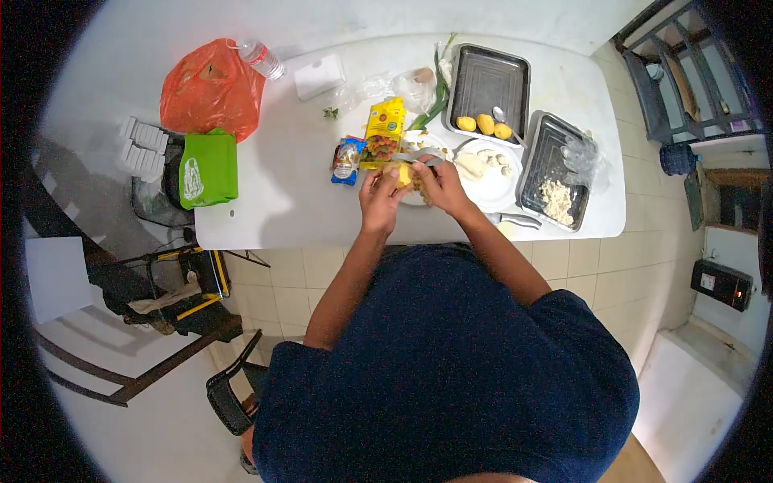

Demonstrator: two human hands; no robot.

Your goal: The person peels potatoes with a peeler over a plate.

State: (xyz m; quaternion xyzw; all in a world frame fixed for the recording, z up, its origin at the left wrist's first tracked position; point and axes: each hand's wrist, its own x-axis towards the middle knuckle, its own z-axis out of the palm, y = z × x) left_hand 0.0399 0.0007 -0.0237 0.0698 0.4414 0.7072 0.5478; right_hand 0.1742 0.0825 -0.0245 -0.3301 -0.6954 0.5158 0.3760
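My left hand point(379, 201) is closed round a peeled yellow potato point(404, 175) near the table's front edge. In my right hand point(442, 187) is a metal-bladed tool point(431, 160), held against the potato; whether it is a knife or a peeler I cannot tell. Below both hands is a white plate point(440, 143) with peelings, partly covered by the hands. To its right, another white plate point(497, 193) bears pale peeled pieces. A knife point(518, 220) lies at the table's front edge.
A dark tray point(489, 80) has several yellow potatoes point(485, 124) and a spoon. Another tray point(529, 189) contains pale chopped bits point(556, 200) and plastic. Left of my hands lie a yellow packet point(384, 129) and a blue packet point(347, 160). Green and red bags occupy the left end.
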